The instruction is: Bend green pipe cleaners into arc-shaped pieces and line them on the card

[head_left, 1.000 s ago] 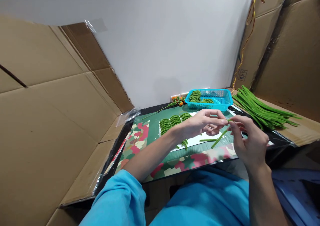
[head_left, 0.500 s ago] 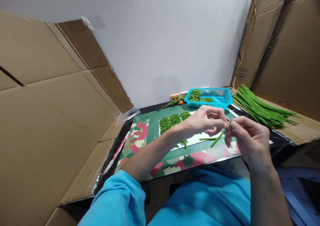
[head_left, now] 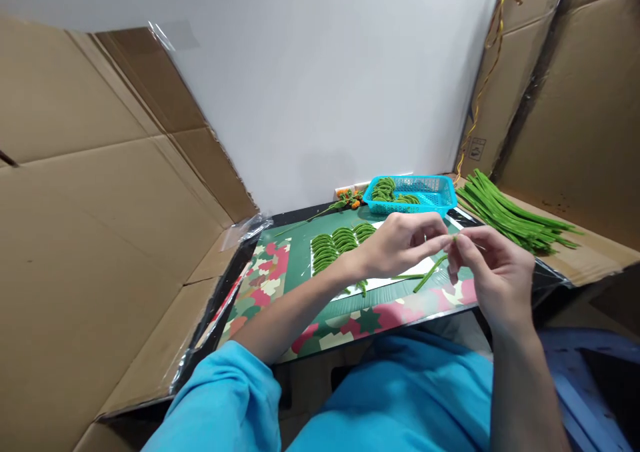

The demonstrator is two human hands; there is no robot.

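Fingertips of my left hand (head_left: 407, 242) and my right hand (head_left: 493, 265) meet over the right part of the mat, both pinching a green fuzzy stem whose tip shows between them. The stem (head_left: 429, 275) hangs down to the left from the fingers. Below my left hand, another thin green piece (head_left: 407, 277) lies on a white sheet (head_left: 383, 282). Rows of curved green pieces (head_left: 344, 239) cover the sheet's left part, partly hidden by my left wrist.
A blue basket (head_left: 440, 202) at the back holds more curved green pieces. Right of it lies a bundle of long green stems (head_left: 515, 219). Orange flowers (head_left: 353, 197) are left of the basket. Cardboard walls (head_left: 90, 225) stand at both sides of the green mat (head_left: 297, 239).
The whole view has shifted slightly, so the table items appear a little further left. Both hands remain together at the fingertips, with the fingers slightly moved around the green tip.
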